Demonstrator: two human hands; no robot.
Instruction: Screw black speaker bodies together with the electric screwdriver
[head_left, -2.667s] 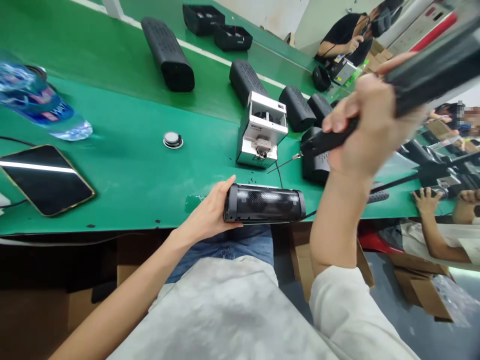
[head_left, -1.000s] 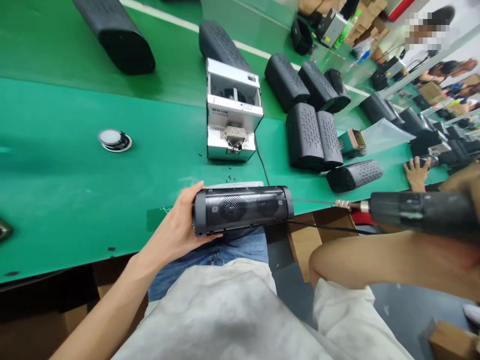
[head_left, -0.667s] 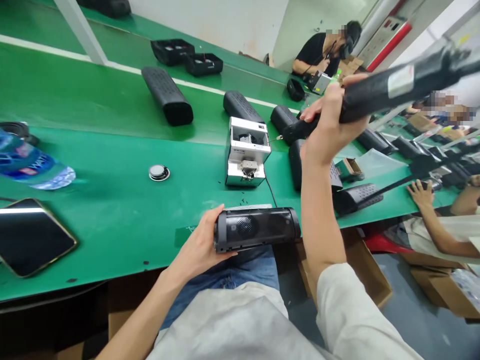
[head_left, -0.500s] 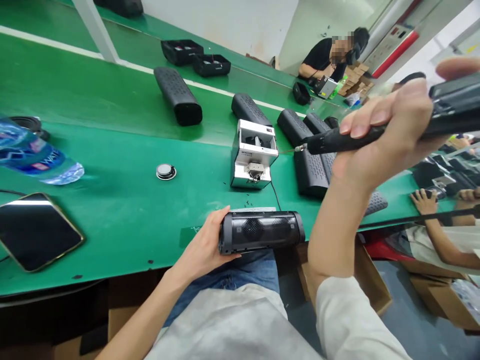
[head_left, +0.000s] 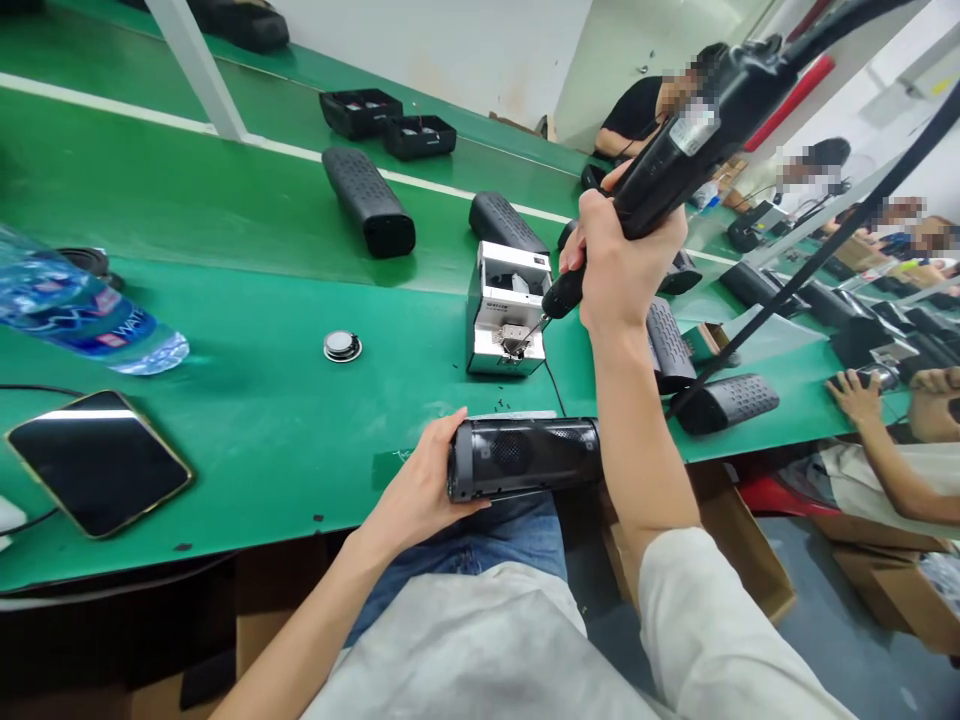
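My left hand (head_left: 426, 475) grips the left end of a black speaker (head_left: 517, 458), which lies sideways at the table's front edge. Wrapped round a black electric screwdriver (head_left: 664, 150), my right hand (head_left: 626, 255) is raised over the table, its forearm covering the speaker's right end. The screwdriver's thin bit points down and left, its tip at the front outlet of a small white screw feeder (head_left: 510, 310). Whether a screw sits on the tip is too small to tell. Several tiny dark screws lie between feeder and speaker.
A phone (head_left: 101, 462), a water bottle (head_left: 82, 310) and a round metal disc (head_left: 343, 346) lie to the left. Several black perforated housings (head_left: 367, 200) stand beyond and right of the feeder. The screwdriver's cable (head_left: 825, 245) crosses the right side. Co-workers sit at the right and far end.
My right hand has swung left and forward, bringing the screwdriver's bit from right of the feeder to its front outlet. My left hand still holds the speaker in place.
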